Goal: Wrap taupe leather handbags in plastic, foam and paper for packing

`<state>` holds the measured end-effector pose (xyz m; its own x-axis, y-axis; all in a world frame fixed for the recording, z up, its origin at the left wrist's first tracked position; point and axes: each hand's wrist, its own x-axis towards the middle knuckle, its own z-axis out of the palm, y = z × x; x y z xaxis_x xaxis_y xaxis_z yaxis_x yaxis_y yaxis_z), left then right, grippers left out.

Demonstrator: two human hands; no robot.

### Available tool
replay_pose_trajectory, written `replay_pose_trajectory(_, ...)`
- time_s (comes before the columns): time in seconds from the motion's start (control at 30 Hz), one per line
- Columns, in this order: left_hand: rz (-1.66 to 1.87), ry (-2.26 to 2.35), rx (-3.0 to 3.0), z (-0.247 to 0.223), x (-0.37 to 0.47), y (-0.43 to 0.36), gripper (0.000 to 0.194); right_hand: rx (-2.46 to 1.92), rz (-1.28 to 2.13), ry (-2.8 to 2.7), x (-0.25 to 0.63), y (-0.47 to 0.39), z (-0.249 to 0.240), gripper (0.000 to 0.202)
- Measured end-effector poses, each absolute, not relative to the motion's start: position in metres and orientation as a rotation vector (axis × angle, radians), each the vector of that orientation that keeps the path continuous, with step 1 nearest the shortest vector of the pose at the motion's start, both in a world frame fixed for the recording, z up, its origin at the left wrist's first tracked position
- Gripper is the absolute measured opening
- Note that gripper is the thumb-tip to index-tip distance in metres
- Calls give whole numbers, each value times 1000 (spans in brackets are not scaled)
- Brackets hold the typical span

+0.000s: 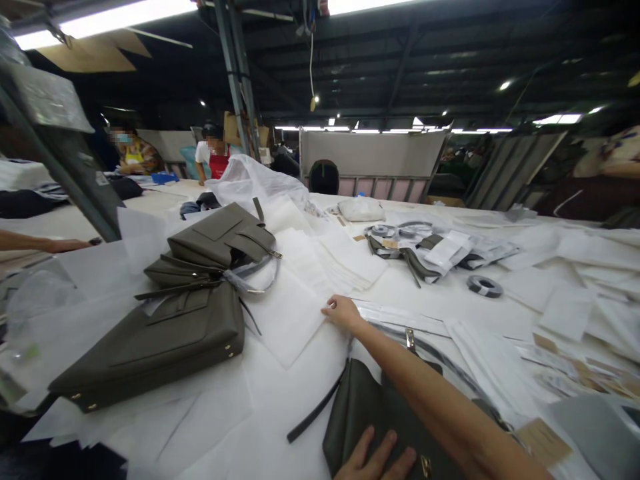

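My right hand (pixel 343 312) reaches across to the middle of the table, its fingers pinched on the corner of a white paper sheet (pixel 293 327). At the bottom edge my left hand (pixel 377 460) lies with spread fingers on a dark olive handbag (pixel 350 413). Part of this bag is hidden under my right forearm. Its loose strap (pixel 317 413) sticks out to the left. More olive handbags (pixel 185 327) lie piled on the left, with a plastic-wrapped handle (pixel 257 277) beside the sheet.
Wrapped straps (pixel 420 257) and a dark roll (pixel 484 287) lie to the right of centre. White sheets (pixel 575 287) spread over the right side. A metal post (pixel 65 160) stands at the left. Another person's hand (pixel 70 245) rests at the left edge; people sit farther back.
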<state>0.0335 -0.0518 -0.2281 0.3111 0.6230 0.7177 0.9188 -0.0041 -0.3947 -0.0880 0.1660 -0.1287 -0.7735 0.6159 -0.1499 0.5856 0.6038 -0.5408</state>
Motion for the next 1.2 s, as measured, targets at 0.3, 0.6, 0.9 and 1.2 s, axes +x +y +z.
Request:
replay_pose_trajectory(0.3,-495,-1407,-1726,-228,34,-50,38,-1120,1115,-2677,-34,209,-82,27)
replay_pose_trajectory(0.6,-510,-1365,-1753,-235,30,-48,37,-1010,1742,-2762,-7,216,-61,62)
replay_pose_trajectory(0.9,-496,-1430,-2053,-211,26,-65,49,-753,1570,-2792,-56,167,-47,31)
replay_pose_trajectory(1.2,-465,-1835,-2615,-150,31,-78,95,-326,72,-2555,129,137,81,28)
